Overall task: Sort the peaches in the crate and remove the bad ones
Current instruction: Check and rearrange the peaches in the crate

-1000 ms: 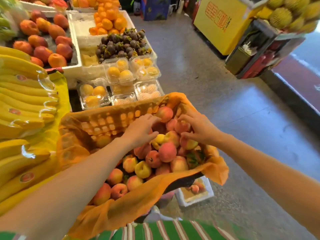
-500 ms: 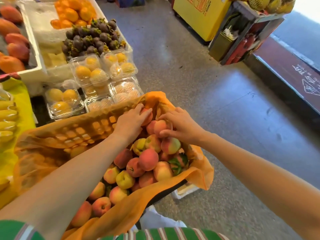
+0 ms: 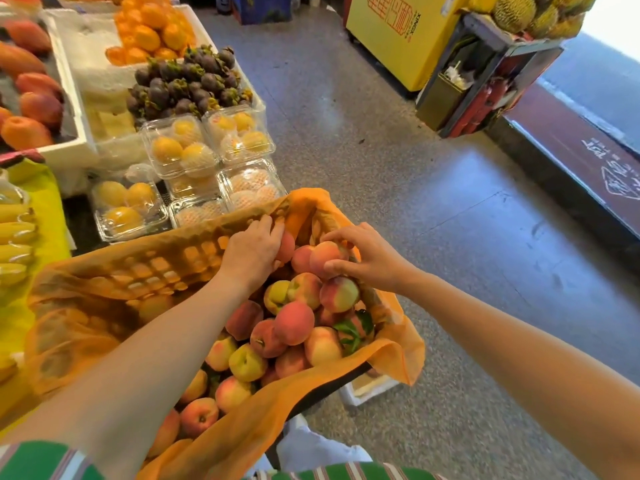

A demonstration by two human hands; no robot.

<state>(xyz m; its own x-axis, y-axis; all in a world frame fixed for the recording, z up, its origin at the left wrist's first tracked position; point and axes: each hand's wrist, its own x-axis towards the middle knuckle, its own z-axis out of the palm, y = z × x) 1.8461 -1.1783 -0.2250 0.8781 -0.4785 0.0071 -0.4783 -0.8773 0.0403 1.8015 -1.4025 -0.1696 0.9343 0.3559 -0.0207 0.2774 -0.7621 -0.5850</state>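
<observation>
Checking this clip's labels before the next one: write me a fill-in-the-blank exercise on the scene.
1. The pink peach atop the pile is gripped by the ____ hand.
2. The liner draped over the crate is ____ in colour.
3. The left hand curls over a second peach, so ____ hands are in the crate.
4. The bananas lie on the person's ____ side.
Missing words: right; orange; both; left.
</observation>
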